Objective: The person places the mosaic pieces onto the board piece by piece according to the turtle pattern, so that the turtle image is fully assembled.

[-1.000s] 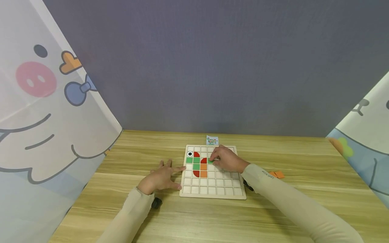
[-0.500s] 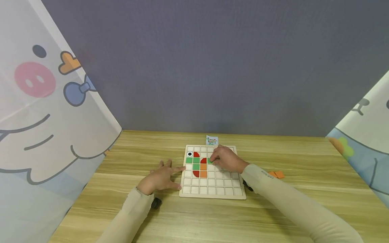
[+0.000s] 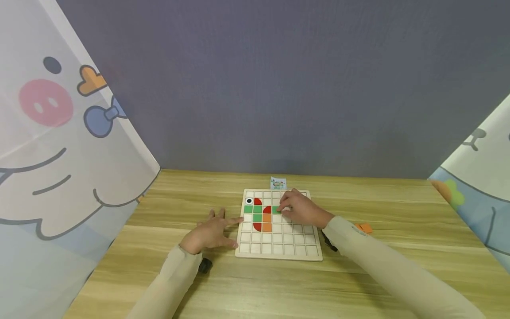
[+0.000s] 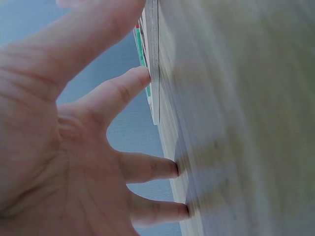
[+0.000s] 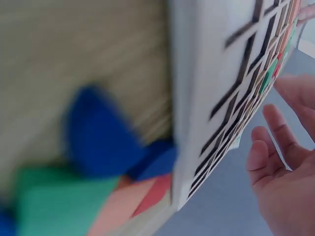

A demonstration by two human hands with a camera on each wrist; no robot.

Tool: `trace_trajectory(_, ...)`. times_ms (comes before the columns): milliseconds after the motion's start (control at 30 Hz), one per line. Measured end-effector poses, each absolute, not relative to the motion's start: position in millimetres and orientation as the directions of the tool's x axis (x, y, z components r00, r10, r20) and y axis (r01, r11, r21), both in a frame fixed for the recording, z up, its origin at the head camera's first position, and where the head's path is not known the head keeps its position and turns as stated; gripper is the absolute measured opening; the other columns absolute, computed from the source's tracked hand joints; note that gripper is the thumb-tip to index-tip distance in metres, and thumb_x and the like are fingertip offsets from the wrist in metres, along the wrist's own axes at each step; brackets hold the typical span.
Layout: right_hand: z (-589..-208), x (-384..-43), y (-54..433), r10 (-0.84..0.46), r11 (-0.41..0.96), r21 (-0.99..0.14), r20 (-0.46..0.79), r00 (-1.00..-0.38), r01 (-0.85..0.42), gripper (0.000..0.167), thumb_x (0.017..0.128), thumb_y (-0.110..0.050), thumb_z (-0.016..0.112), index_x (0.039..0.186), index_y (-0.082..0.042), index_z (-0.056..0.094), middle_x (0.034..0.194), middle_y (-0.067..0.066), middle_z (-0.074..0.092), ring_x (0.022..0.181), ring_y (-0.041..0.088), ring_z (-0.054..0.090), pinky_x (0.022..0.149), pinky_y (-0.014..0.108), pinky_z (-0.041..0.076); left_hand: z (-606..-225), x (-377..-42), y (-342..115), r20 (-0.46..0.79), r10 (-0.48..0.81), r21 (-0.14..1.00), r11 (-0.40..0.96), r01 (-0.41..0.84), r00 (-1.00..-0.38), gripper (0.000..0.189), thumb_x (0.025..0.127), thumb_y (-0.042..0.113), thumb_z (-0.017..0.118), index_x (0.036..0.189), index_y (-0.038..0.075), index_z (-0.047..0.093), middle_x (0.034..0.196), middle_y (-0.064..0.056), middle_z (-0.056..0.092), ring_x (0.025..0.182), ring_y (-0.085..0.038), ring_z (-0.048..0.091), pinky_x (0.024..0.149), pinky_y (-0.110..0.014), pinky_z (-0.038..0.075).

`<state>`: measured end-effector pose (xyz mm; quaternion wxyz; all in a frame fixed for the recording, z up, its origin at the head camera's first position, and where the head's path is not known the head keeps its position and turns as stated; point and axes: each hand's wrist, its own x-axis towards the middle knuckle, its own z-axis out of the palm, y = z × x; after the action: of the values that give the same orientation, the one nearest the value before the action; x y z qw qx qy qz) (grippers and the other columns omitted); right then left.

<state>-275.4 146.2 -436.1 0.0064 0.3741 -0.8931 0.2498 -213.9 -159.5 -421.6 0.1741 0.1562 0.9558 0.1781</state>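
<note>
A wooden grid board [image 3: 283, 250] lies on the table, with green, red and orange tiles and a white tile with a black dot [image 3: 249, 201] in its cells. My left hand [image 3: 211, 231] is spread at the board's left side. Its index fingertip meets the board's edge [image 4: 154, 64], and two other fingertips rest on the tabletop. Over the upper right of the pattern, my right hand [image 3: 301, 210] has its fingertips right at a green square tile [image 3: 275, 209]. The right wrist view has the thumb close to the green tile [image 5: 267, 77], with the index finger apart from it.
A small printed picture card [image 3: 278, 183] lies behind the board. Orange tiles [image 3: 365, 227] are on the table to the right, partly under the sleeve. Beside the board, the right wrist view shows blue pieces [image 5: 101, 135], a green piece [image 5: 64, 204] and red and orange ones.
My right hand and forearm have shifted slightly to the right, uncovering a bit more of the green tile. The left hand stays in place.
</note>
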Motion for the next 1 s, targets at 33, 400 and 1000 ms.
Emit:
trace_trajectory(33, -435.5, -274.1, 150.9, -0.662, 0.589, -0.445, 0.214, -0.719, -0.675, 0.013, 0.086, -0.007, 0.068, 0.098, -0.010, 0.074, 0.102, -0.001, 0.058, 0.094, 0.018, 0.049, 0.082, 0.038, 0.044, -421.5, -214.3, -159.5, -0.276, 0.362, 0.396, 0.887, 0.238, -0.890, 0.076, 0.072, 0.040, 0.080, 0.140, 0.037, 0.046, 0.150, -0.031, 0.013, 0.131, -0.059, 0.006, 0.083, -0.083, 0.011)
trace_trajectory(400, -421.8, -240.8, 241.8, -0.551, 0.693, -0.455, 0.167, -0.818, -0.560, 0.016, 0.085, -0.005, 0.070, 0.099, -0.011, 0.072, 0.101, -0.003, 0.059, 0.092, 0.018, 0.052, 0.078, 0.039, 0.048, -422.4, -217.1, -158.9, -0.289, 0.358, 0.386, 0.892, 0.235, -0.888, 0.076, 0.073, 0.043, 0.079, 0.141, 0.039, 0.044, 0.151, -0.030, 0.012, 0.133, -0.057, 0.004, 0.084, -0.082, 0.011)
trace_trajectory(1000, -436.2, -215.1, 278.2, -0.611, 0.693, -0.361, 0.165, -0.775, -0.624, 0.019, 0.079, -0.001, 0.074, 0.097, -0.007, 0.075, 0.100, 0.000, 0.062, 0.090, 0.021, 0.052, 0.070, 0.033, 0.049, -422.4, -214.2, -160.0, -0.278, 0.364, 0.398, 0.886, 0.238, -0.889, 0.075, 0.073, 0.040, 0.080, 0.140, 0.037, 0.046, 0.150, -0.030, 0.014, 0.132, -0.058, 0.006, 0.085, -0.082, 0.011)
